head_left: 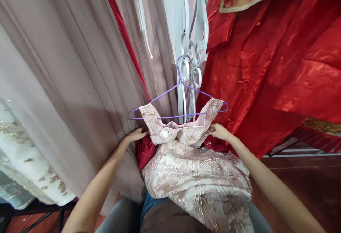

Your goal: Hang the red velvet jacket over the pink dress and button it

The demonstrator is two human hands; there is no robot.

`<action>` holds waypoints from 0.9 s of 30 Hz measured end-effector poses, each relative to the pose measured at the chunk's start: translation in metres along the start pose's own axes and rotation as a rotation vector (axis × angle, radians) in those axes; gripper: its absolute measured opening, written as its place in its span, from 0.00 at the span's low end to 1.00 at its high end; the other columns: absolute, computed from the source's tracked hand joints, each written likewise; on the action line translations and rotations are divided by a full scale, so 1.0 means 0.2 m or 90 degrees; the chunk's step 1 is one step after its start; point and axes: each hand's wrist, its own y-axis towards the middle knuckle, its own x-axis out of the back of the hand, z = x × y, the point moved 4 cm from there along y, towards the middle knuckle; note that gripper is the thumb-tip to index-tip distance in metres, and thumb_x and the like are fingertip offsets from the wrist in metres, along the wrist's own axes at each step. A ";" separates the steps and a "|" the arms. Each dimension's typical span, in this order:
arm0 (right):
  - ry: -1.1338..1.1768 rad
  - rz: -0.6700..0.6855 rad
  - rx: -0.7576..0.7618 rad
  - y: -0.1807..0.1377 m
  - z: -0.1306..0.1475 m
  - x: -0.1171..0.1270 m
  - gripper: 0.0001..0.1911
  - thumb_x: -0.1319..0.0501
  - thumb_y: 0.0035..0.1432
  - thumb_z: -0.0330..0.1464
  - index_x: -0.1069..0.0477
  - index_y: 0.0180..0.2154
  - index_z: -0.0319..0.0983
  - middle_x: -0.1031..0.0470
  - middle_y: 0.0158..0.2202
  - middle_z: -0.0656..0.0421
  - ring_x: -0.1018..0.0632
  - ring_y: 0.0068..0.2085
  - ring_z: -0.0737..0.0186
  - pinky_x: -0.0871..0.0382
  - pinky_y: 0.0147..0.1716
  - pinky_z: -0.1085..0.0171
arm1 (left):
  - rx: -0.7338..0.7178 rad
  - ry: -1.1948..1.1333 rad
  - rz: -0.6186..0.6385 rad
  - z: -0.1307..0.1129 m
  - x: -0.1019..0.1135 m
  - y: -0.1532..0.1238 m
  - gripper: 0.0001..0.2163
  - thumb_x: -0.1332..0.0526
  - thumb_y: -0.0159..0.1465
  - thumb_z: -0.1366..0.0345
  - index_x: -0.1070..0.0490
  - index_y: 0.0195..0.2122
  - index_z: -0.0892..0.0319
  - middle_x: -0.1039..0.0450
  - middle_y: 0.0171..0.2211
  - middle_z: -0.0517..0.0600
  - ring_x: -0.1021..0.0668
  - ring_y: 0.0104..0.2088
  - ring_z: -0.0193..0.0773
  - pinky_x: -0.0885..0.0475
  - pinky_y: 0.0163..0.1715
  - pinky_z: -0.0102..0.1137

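A pale pink dress [197,176] with gold floral brocade hangs by its wide shoulder straps from a purple wire hanger [165,93]. Its skirt drapes down across my lap. At the left edge of the bodice, my left hand [137,134] is closed, its fingertips partly hidden by the fabric. My right hand [220,132] pinches the opposite edge of the bodice, just below the strap. Dark red fabric [145,151] bunches behind the dress beneath both hands.
The hanger's hook is on a white scrolled metal stand [197,48]. Greyish-pink sheer fabric [80,65] hangs on the left, beside a white piece with gold decoration [50,179]. Shiny red garments [255,83] fill the right, above a reddish tiled floor [298,186].
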 end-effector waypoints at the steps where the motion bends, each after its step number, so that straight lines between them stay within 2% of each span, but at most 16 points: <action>1: 0.013 0.011 0.001 0.00 -0.01 0.01 0.06 0.37 0.46 0.33 0.23 0.29 0.39 0.18 0.30 0.56 0.19 0.35 0.52 0.25 0.38 0.59 | 0.006 -0.007 0.013 0.00 0.00 -0.01 0.20 0.30 0.41 0.52 0.23 0.34 0.58 0.20 0.38 0.54 0.24 0.49 0.53 0.30 0.49 0.39; 6: 0.081 0.041 -0.001 0.00 -0.04 0.09 0.12 0.33 0.42 0.39 0.22 0.27 0.38 0.18 0.30 0.54 0.19 0.34 0.52 0.24 0.37 0.59 | 0.061 -0.015 0.095 0.00 -0.03 -0.06 0.19 0.29 0.40 0.55 0.23 0.31 0.60 0.19 0.34 0.52 0.22 0.43 0.52 0.29 0.47 0.40; 10: 0.119 0.042 -0.007 0.00 -0.06 0.13 0.16 0.33 0.43 0.40 0.21 0.32 0.36 0.18 0.33 0.53 0.19 0.36 0.53 0.24 0.39 0.57 | 0.066 -0.032 0.084 -0.01 -0.01 -0.06 0.20 0.30 0.43 0.55 0.22 0.35 0.61 0.20 0.36 0.53 0.22 0.44 0.52 0.30 0.48 0.40; 14: 0.112 0.015 0.011 0.00 -0.06 0.04 0.17 0.32 0.38 0.32 0.22 0.35 0.38 0.19 0.41 0.53 0.20 0.44 0.49 0.27 0.48 0.54 | 0.042 -0.108 0.073 -0.05 0.00 -0.06 0.20 0.30 0.44 0.58 0.23 0.39 0.60 0.20 0.40 0.53 0.22 0.46 0.51 0.31 0.50 0.39; 17: 0.092 -0.019 0.016 0.01 -0.05 -0.05 0.11 0.34 0.38 0.27 0.22 0.30 0.39 0.19 0.37 0.52 0.21 0.43 0.44 0.29 0.49 0.50 | 0.037 -0.169 0.069 -0.08 -0.02 -0.07 0.21 0.31 0.45 0.57 0.24 0.39 0.61 0.21 0.40 0.55 0.21 0.44 0.50 0.30 0.50 0.40; 19: 0.088 -0.049 0.014 0.04 -0.03 -0.05 0.07 0.35 0.40 0.26 0.23 0.26 0.39 0.18 0.33 0.52 0.20 0.41 0.42 0.30 0.49 0.48 | 0.020 -0.187 0.035 -0.12 -0.01 -0.08 0.21 0.30 0.45 0.56 0.24 0.39 0.61 0.20 0.40 0.55 0.21 0.44 0.50 0.30 0.50 0.40; 22: 0.107 -0.102 0.022 0.10 0.00 0.06 0.07 0.38 0.45 0.29 0.23 0.29 0.41 0.18 0.33 0.54 0.21 0.44 0.45 0.32 0.51 0.48 | -0.017 -0.207 -0.026 -0.20 0.04 -0.10 0.23 0.29 0.43 0.56 0.24 0.39 0.60 0.20 0.37 0.55 0.21 0.44 0.51 0.28 0.48 0.41; 27: 0.168 -0.169 0.065 0.14 0.10 0.41 0.11 0.41 0.53 0.40 0.24 0.34 0.42 0.19 0.37 0.57 0.23 0.49 0.52 0.34 0.54 0.52 | -0.122 -0.274 -0.159 -0.39 0.16 -0.09 0.24 0.29 0.39 0.52 0.24 0.35 0.60 0.20 0.33 0.55 0.20 0.40 0.51 0.25 0.42 0.42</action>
